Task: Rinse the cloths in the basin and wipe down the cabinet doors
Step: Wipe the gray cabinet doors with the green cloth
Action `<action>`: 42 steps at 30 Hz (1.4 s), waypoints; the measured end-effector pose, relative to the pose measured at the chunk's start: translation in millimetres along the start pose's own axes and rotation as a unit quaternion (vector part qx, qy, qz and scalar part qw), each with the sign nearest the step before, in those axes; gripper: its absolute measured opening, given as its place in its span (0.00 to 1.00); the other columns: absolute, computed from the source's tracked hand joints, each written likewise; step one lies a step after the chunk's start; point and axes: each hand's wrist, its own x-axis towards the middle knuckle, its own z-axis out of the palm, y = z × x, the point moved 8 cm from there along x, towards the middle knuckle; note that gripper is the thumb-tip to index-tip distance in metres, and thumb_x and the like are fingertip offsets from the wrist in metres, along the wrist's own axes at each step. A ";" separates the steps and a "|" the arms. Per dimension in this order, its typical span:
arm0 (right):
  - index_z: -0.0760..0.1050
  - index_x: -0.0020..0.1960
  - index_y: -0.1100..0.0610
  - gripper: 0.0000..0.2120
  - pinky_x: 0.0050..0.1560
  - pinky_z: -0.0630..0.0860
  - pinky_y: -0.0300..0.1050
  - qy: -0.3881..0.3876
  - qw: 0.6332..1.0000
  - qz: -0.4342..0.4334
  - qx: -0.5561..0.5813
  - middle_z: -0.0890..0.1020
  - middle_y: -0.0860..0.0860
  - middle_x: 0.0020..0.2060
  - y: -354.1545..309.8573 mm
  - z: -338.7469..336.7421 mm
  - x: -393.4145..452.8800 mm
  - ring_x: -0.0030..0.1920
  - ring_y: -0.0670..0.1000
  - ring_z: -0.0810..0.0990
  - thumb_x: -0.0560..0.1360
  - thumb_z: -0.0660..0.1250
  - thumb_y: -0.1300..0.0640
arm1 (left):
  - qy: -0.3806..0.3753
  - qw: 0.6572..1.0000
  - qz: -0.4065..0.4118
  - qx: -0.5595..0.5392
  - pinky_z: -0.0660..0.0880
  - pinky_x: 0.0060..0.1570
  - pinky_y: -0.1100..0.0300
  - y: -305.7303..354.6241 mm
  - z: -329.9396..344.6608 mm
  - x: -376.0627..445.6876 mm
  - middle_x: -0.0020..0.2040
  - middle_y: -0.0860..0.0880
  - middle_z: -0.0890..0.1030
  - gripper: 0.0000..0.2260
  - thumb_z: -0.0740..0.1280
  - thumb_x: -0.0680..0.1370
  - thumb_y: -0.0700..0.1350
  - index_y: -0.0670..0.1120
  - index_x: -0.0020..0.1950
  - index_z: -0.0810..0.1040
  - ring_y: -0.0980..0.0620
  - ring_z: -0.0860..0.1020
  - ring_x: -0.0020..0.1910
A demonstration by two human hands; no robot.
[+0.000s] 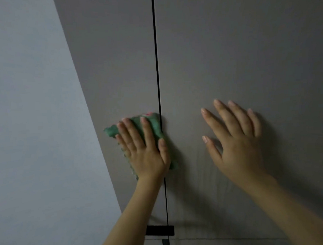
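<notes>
Two tall grey cabinet doors fill the view, the left door (116, 68) and the right door (246, 52), split by a thin dark vertical gap (155, 47). My left hand (145, 151) presses a green cloth (154, 126) flat against the left door, right beside the gap, with straight fingers spread over it. A small pink patch shows at the cloth's top edge. My right hand (236, 137) lies flat on the right door with its fingers spread and nothing in it.
A pale bluish wall (35, 129) runs along the left of the cabinet. A black handle (159, 230) sits at the bottom of the gap, above a horizontal seam to lower doors. No basin is in view.
</notes>
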 end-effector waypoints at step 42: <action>0.74 0.67 0.57 0.22 0.66 0.63 0.60 0.043 0.996 0.073 -0.029 0.74 0.54 0.66 148.3 -53.4 -51.6 0.65 0.58 0.67 0.74 0.61 0.55 | -0.049 0.978 0.204 0.014 0.41 0.75 0.46 215.9 56.5 -21.7 0.79 0.40 0.44 0.27 0.49 0.82 0.54 0.47 0.79 0.46 0.43 0.42 0.77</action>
